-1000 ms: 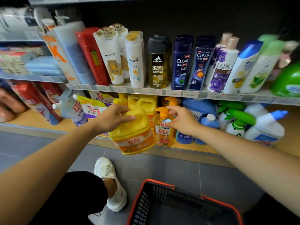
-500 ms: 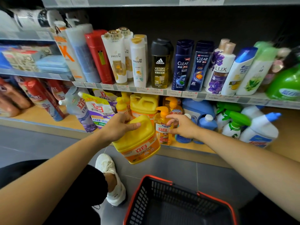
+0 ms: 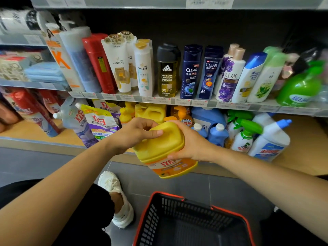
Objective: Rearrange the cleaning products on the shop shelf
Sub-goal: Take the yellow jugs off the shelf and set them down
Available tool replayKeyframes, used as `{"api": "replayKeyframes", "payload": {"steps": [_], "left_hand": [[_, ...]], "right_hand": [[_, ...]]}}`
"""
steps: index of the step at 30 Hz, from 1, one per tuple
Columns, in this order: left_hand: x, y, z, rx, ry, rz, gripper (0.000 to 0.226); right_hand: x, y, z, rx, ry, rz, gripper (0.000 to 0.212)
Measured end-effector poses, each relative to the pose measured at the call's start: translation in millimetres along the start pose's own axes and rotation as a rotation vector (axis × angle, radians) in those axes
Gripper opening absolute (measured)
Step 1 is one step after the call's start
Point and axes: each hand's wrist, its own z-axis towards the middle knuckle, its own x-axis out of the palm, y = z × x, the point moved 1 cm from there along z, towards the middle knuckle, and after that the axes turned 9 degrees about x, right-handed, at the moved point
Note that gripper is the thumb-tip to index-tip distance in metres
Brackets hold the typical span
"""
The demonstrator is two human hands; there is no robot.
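A person held a yellow detergent jug (image 3: 165, 150) in both hands, clear of the lower shelf (image 3: 35, 132) and tilted, at a shop's cleaning aisle. The left hand (image 3: 134, 134) curled over the jug's top at the moulded handle. The right hand (image 3: 191, 144) wrapped the opposite shoulder, thumb pressed to the side nearest the camera.

The jug's opaque walls hid the fill level, but a container of this build probably carried real weight. The handle looked the surest hold, with a second hand on the shoulder or under the base. Its blow-moulded plastic appeared stiff, smooth and glossy, so likely slick. An orange label band ringed the squat, round-cornered body.

Just beyond the grip stood a matching yellow jug (image 3: 154, 112). Left of the grip slumped soft, crinkled refill pouches (image 3: 99, 121), and right of it stood hard blue bottles (image 3: 218, 134) and a green-triggered spray bottle (image 3: 243, 137). Below the grip waited a red-rimmed mesh basket (image 3: 229, 212).
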Motion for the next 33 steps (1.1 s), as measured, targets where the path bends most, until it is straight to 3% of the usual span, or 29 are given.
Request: {"api": "replayKeyframes", "payload": {"steps": [9,13,18,22,25,29,33], "left_hand": [[23.2,2.4,8.1,0.181,-0.096,0.065,0.027],[29.2,1.2,11.9,0.137,-0.078,-0.200,0.033],[53.3,-5.9,16.9,0.054,-0.030,-0.476,0.041],[65.4,-12.7,21.3,0.077,-0.046,-0.497,0.030],[71.7,-13.6,25.4,0.080,-0.187,-0.442,0.033],[80.2,-8.8,27.0,0.112,-0.342,-0.327,0.008],[79.6,-10.4,24.8,0.141,-0.321,-0.279,0.015]], "right_hand": [[-30.7,-34.1,-35.3,0.180,-0.157,0.442,0.084],[-39.7,-46.6,-49.5,0.218,-0.113,0.640,0.090],[-45.2,-55.9,-62.7,0.239,-0.075,0.773,0.077],[-47.7,-54.7,-68.1,0.220,-0.089,0.796,0.071],[-44.9,-51.0,-68.6,0.189,-0.141,0.739,0.070],[-38.8,-46.5,-67.0,0.153,-0.215,0.634,0.074],[-37.2,-44.9,-66.8,0.143,-0.192,0.553,0.082]]}}
